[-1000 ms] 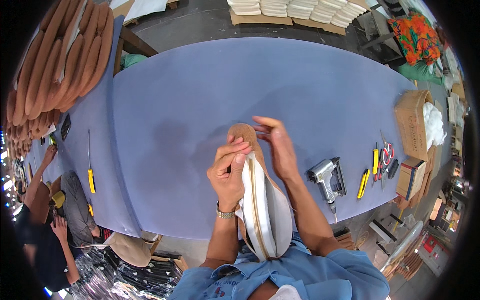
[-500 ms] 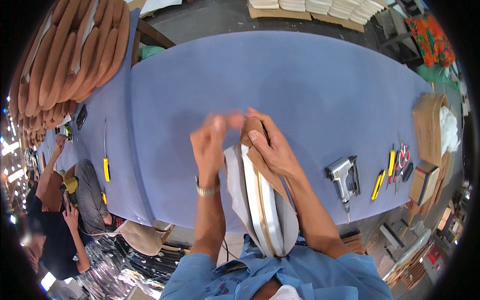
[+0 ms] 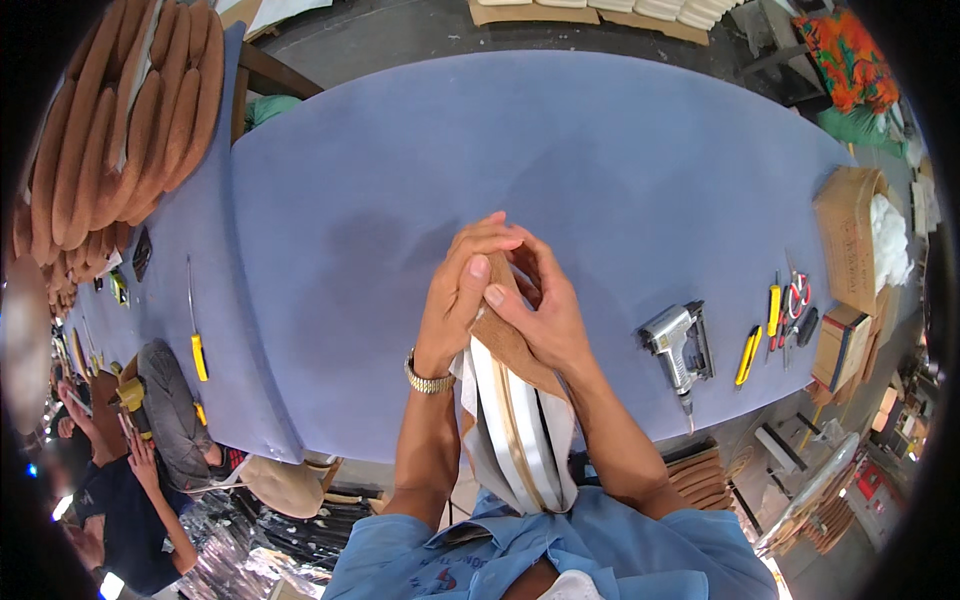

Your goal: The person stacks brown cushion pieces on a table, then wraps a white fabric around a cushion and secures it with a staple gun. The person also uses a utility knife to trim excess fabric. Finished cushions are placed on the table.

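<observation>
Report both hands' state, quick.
Left hand: closed, gripping the far end of the brown cover.
Right hand: closed, holding the same cover, thumb on top.

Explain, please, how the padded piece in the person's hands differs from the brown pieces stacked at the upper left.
The padded piece is held by the left hand and right hand, while the brown pieces lie piled with no hand on them. The padded piece shows much white, with a tan strip running lengthwise; the brown pieces show mostly their brown surfaces. Both have some brown covering in view.
</observation>
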A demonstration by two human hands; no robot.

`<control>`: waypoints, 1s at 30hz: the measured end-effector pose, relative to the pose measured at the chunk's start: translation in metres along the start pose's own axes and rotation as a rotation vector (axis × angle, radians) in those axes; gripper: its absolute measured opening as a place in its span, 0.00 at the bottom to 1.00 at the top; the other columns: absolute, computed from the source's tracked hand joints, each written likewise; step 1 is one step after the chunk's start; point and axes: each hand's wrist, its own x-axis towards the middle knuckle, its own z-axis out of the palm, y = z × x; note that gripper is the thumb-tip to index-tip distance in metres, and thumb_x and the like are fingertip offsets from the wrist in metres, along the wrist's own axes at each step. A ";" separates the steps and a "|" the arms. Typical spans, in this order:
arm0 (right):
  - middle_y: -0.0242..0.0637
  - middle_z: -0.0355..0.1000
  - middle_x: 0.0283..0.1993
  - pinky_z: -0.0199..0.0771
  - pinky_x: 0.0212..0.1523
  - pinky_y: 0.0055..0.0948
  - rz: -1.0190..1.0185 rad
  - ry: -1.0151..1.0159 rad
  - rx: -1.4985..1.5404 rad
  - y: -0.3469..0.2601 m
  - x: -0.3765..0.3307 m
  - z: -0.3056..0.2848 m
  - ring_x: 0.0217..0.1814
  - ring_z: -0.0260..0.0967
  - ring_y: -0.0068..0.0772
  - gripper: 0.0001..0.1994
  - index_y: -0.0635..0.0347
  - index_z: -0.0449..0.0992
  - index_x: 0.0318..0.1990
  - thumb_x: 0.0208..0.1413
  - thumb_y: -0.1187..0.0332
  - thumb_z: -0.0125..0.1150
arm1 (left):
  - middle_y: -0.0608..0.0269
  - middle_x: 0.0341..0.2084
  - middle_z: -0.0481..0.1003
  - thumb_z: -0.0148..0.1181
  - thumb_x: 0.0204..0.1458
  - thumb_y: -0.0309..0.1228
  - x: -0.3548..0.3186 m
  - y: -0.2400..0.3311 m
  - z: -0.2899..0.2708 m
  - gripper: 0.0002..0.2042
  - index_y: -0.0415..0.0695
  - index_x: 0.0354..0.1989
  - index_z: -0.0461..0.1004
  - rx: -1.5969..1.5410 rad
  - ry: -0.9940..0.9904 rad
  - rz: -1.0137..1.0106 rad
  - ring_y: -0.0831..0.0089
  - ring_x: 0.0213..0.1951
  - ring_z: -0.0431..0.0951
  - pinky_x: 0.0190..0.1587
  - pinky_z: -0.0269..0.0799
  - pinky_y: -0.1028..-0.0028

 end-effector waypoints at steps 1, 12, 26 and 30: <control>0.51 0.70 0.64 0.65 0.70 0.40 0.023 0.011 -0.080 -0.005 -0.003 -0.010 0.72 0.65 0.45 0.36 0.62 0.63 0.70 0.56 0.62 0.71 | 0.55 0.54 0.77 0.43 0.70 0.35 -0.002 0.000 0.001 0.17 0.40 0.53 0.78 0.026 0.000 0.011 0.54 0.68 0.66 0.69 0.59 0.55; 0.57 0.66 0.63 0.68 0.64 0.51 0.279 0.332 -1.343 0.084 -0.155 -0.213 0.63 0.66 0.63 0.48 0.59 0.50 0.76 0.47 0.77 0.69 | 0.58 0.57 0.76 0.53 0.65 0.38 -0.010 -0.007 -0.004 0.21 0.42 0.62 0.72 0.077 -0.019 0.068 0.55 0.69 0.64 0.73 0.49 0.52; 0.45 0.74 0.57 0.74 0.56 0.36 -0.159 -0.244 -0.678 -0.090 -0.032 -0.122 0.56 0.74 0.40 0.36 0.61 0.70 0.66 0.45 0.68 0.73 | 0.55 0.56 0.75 0.55 0.53 0.33 -0.012 -0.009 0.001 0.28 0.41 0.65 0.70 0.103 -0.005 0.088 0.58 0.65 0.68 0.76 0.39 0.46; 0.47 0.75 0.55 0.75 0.53 0.38 -0.375 -0.585 -0.867 -0.125 0.005 -0.081 0.53 0.75 0.48 0.41 0.63 0.70 0.66 0.40 0.59 0.75 | 0.55 0.56 0.74 0.55 0.51 0.33 -0.013 -0.008 -0.004 0.30 0.43 0.66 0.69 0.093 0.005 0.062 0.58 0.65 0.69 0.76 0.38 0.46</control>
